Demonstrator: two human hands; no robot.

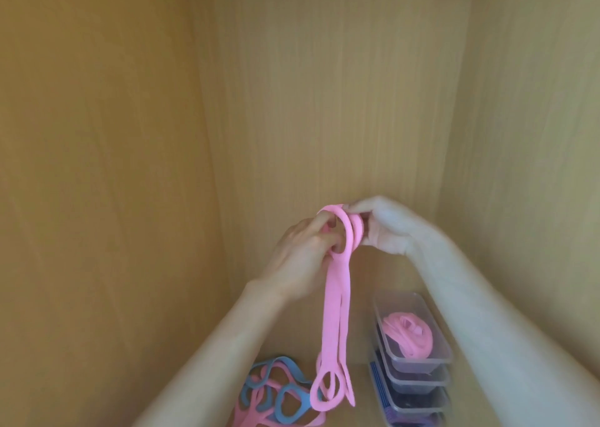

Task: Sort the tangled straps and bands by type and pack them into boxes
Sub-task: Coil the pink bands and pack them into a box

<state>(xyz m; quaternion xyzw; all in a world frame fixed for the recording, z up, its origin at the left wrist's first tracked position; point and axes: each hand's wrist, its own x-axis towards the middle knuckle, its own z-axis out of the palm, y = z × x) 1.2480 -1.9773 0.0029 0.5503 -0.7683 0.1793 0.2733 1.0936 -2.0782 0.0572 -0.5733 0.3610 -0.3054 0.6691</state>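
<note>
Inside a wooden cupboard (324, 101), the pink strap (337, 296) hangs between both hands, the left hand (302, 251) hooked through its loop and the right hand (386, 228) pinching the folds. Coil it snugly (the tail dangles low) so it fits the top box (389, 303).

We see only part of the pile of pink and blue bands (279, 394): the bottom edge cuts it off, and the left forearm (227, 345) and the hanging pink strap (337, 296) cover its sides. The lowest box (412, 421) in the stack of clear boxes (418, 379) also runs out of frame, and we cannot make out the dark contents of the lower boxes. The strap's loops hide part of the left hand (302, 251).
</note>
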